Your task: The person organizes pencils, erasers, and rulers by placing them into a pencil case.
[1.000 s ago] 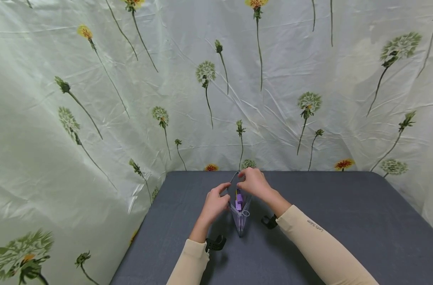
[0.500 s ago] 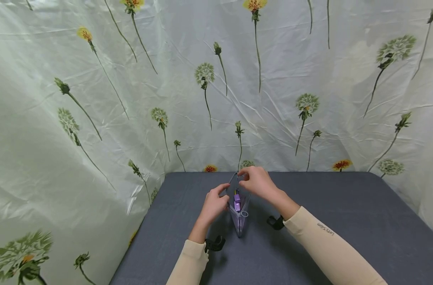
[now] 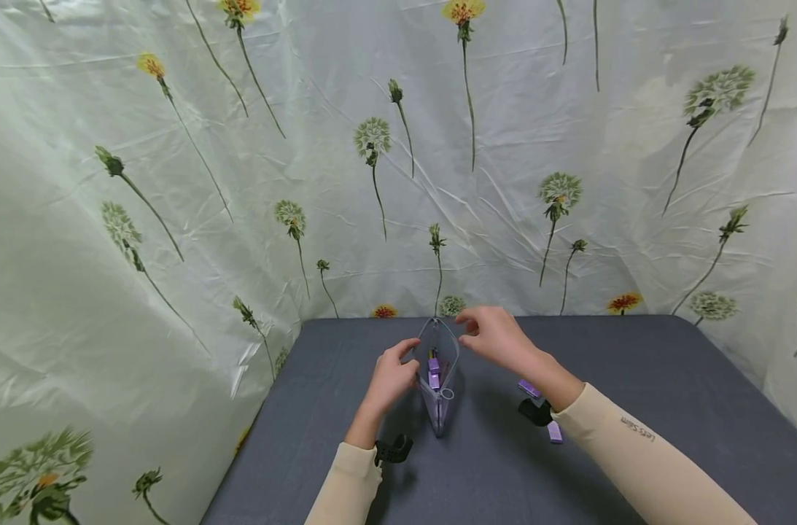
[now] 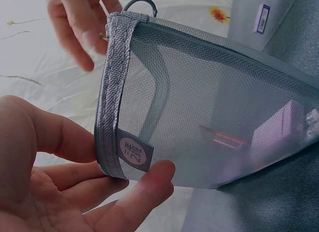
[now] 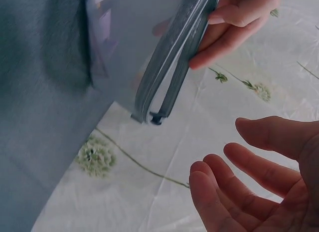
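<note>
A grey mesh zipper pouch (image 3: 435, 417) stands on the table with its mouth spread wide. Small purple boxes (image 3: 434, 372) lie inside it, showing through the mesh in the left wrist view. My left hand (image 3: 395, 375) pinches the left rim, near a sewn label (image 4: 135, 149) at the pouch's end. To the right of the mouth, my right hand (image 3: 496, 337) hovers with loosely bent fingers, holding nothing. A gap separates it from the pouch in the right wrist view. A metal ring (image 3: 447, 394) hangs at the pouch's near end.
Two purple boxes, one farther back (image 3: 529, 389) and one nearer (image 3: 555, 432), lie on the dark table (image 3: 634, 408) by my right wrist. A flower-printed sheet (image 3: 345, 160) hangs behind and to the left of the table.
My right hand has moved off the pouch's right rim, going right. The purple boxes on the table have come into sight beside my right forearm. My left hand stays on the rim.
</note>
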A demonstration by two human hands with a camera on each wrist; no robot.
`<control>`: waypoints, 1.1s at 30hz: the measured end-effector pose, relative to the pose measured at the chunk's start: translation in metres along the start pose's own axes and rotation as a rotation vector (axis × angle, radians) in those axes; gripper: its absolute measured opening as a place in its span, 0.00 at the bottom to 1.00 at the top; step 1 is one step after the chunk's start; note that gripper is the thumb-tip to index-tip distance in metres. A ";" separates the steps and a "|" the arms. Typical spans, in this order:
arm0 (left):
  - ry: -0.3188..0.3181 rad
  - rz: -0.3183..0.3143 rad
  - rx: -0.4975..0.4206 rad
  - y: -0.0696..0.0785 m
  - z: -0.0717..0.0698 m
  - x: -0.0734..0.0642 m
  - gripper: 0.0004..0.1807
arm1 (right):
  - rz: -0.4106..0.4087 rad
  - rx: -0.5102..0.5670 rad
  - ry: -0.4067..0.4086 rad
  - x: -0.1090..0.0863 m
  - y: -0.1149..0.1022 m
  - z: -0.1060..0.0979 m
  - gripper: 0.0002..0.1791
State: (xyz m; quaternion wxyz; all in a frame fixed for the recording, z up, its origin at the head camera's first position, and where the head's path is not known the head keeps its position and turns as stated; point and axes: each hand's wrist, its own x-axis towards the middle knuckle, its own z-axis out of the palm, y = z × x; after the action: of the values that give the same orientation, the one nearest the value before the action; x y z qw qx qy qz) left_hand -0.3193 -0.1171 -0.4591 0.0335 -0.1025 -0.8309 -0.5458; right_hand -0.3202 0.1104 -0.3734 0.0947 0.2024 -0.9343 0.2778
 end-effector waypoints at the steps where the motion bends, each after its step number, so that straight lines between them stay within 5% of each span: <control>1: -0.001 -0.001 0.000 0.000 0.000 0.000 0.30 | -0.001 0.001 -0.003 -0.002 0.002 -0.002 0.17; 17: 0.000 -0.015 0.015 -0.003 -0.002 0.000 0.30 | -0.033 -0.089 -0.041 -0.019 0.039 -0.014 0.16; 33: 0.002 -0.011 0.009 -0.002 0.000 0.000 0.30 | -0.003 -0.098 -0.134 -0.040 0.081 -0.005 0.16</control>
State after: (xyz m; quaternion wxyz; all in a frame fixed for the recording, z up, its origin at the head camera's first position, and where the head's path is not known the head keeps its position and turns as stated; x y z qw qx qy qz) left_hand -0.3200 -0.1180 -0.4607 0.0316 -0.0972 -0.8339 -0.5423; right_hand -0.3184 0.1877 -0.4198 0.0423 0.2170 -0.9507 0.2173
